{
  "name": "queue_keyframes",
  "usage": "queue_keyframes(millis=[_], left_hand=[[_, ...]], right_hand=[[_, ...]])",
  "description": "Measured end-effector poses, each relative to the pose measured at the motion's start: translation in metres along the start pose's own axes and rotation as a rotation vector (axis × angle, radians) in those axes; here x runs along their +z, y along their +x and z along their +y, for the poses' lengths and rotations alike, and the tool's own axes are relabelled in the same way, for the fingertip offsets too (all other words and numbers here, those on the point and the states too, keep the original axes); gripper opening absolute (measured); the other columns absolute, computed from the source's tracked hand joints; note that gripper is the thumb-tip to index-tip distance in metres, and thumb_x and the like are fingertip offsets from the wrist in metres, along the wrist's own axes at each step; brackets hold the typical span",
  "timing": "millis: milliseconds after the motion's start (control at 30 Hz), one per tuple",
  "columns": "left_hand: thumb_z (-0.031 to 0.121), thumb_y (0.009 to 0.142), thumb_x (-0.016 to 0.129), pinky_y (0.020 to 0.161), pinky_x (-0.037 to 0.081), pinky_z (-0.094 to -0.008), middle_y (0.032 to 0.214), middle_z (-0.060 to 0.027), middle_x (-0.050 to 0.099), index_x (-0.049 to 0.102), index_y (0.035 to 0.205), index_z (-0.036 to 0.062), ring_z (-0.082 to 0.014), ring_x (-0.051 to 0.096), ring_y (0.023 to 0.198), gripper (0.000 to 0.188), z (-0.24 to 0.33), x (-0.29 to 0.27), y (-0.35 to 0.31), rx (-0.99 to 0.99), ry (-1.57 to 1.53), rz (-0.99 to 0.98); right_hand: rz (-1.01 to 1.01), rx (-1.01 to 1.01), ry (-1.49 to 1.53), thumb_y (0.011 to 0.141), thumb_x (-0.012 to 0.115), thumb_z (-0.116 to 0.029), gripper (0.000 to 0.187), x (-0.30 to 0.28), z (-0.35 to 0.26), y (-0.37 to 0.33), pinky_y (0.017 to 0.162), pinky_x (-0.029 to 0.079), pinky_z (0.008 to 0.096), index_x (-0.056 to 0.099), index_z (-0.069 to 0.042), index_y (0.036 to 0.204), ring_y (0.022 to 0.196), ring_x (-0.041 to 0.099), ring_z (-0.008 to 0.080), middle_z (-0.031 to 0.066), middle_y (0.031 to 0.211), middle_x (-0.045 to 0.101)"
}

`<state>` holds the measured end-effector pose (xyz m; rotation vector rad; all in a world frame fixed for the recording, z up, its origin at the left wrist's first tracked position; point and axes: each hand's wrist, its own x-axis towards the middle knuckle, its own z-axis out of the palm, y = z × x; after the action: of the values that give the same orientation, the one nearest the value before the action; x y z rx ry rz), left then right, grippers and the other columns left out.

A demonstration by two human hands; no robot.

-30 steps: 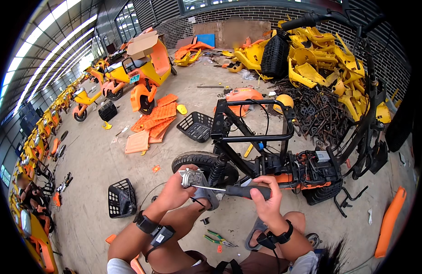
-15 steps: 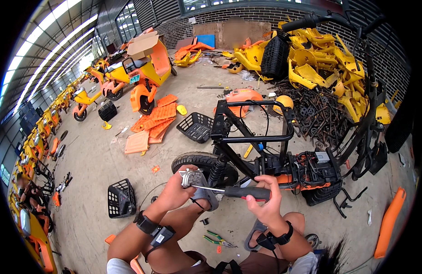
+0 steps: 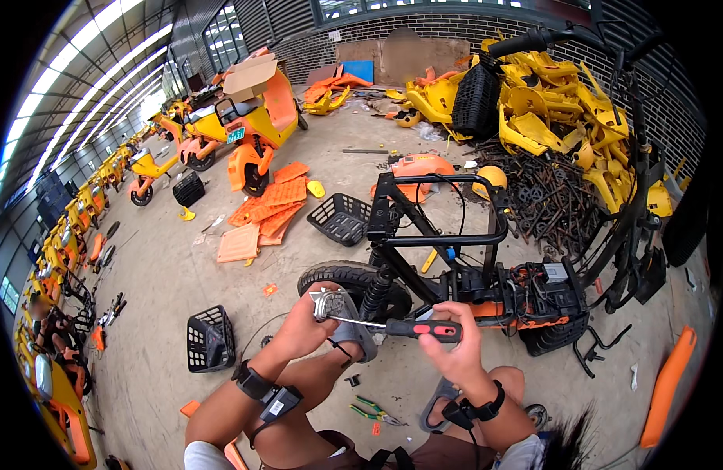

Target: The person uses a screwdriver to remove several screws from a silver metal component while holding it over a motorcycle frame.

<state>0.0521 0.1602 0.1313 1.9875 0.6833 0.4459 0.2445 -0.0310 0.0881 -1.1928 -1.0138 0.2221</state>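
Gripped in my left hand (image 3: 297,329) is a small silver metal part (image 3: 328,304), its exact kind unclear. My right hand (image 3: 460,351) has its thumb and fingers on the black and red handle of a screwdriver (image 3: 412,328). The screwdriver's shaft runs leftward, and its tip meets the metal part; the exact contact point is too small to make out. Just beyond both hands stands a stripped black scooter frame (image 3: 442,239) with its rear wheel (image 3: 342,274) behind my left hand. Pliers with green and yellow handles (image 3: 377,413) lie on the floor between my feet.
Black plastic baskets (image 3: 209,338) (image 3: 342,219) lie on the floor. Orange panels (image 3: 271,204) are stacked ahead. Yellow body shells (image 3: 533,102) and rusty metal parts (image 3: 545,192) are heaped far right. Scooters (image 3: 256,129) stand along the left; an orange strip (image 3: 668,388) lies at right.
The screwdriver handle has rolled about its length, so its red patches now face up. My right fingers have shifted slightly on it. The left hand keeps its hold on the metal part.
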Motion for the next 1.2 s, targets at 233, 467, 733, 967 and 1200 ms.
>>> queue_keyframes(millis=[233, 467, 733, 967, 1200], left_hand=[[0.005, 0.086, 0.072, 0.064, 0.051, -0.0270, 0.090, -0.0018, 0.063, 0.048, 0.127, 0.0054, -0.0094, 0.061, 0.074, 0.047, -0.008, 0.000, 0.000, 0.088, 0.073, 0.030], [0.006, 0.086, 0.072, 0.065, 0.051, -0.0270, 0.090, -0.0034, 0.062, 0.047, 0.128, 0.0031, -0.0101, 0.061, 0.076, 0.049, 0.008, 0.000, 0.001, 0.001, -0.015, 0.007], [-0.006, 0.083, 0.066, 0.073, 0.055, -0.0284, 0.103, -0.0076, 0.064, 0.045, 0.130, 0.0017, -0.0127, 0.064, 0.087, 0.052, 0.013, 0.001, -0.001, -0.005, -0.105, -0.066], [-0.010, 0.079, 0.065, 0.078, 0.053, -0.0293, 0.106, -0.0051, 0.063, 0.049, 0.127, 0.0058, -0.0124, 0.062, 0.093, 0.053, 0.014, -0.002, -0.001, 0.019, -0.128, -0.034], [-0.006, 0.080, 0.073, 0.083, 0.057, -0.0317, 0.117, -0.0108, 0.062, 0.046, 0.133, 0.0006, -0.0173, 0.064, 0.100, 0.060, 0.032, -0.002, -0.003, 0.047, -0.353, -0.123]], right_hand=[[-0.089, 0.100, 0.005, 0.077, 0.077, -0.009, 0.040, -0.005, -0.009, -0.001, 0.066, 0.044, 0.0218, 0.056, -0.002, 0.110, 0.072, 0.055, 0.0065, 0.0026, 0.082, 0.061], [-0.088, 0.167, 0.082, 0.079, 0.078, -0.014, 0.037, -0.006, -0.005, 0.001, 0.063, 0.047, 0.0218, 0.059, -0.002, 0.108, 0.068, 0.060, 0.0073, 0.0036, 0.077, 0.066], [-0.041, -0.004, -0.022, 0.068, 0.083, -0.009, 0.052, -0.007, -0.005, -0.005, 0.075, 0.048, 0.0240, 0.055, -0.004, 0.112, 0.081, 0.058, 0.0091, 0.0048, 0.091, 0.060], [0.015, 0.072, 0.043, 0.073, 0.083, -0.015, 0.041, -0.006, 0.000, -0.007, 0.061, 0.049, 0.0252, 0.060, -0.002, 0.105, 0.064, 0.060, 0.0113, 0.0042, 0.077, 0.065], [0.277, -0.246, 0.216, 0.087, 0.069, -0.039, 0.045, -0.010, 0.021, -0.021, 0.064, 0.047, 0.0330, 0.049, -0.001, 0.100, 0.065, 0.052, 0.0176, 0.0090, 0.080, 0.052]])
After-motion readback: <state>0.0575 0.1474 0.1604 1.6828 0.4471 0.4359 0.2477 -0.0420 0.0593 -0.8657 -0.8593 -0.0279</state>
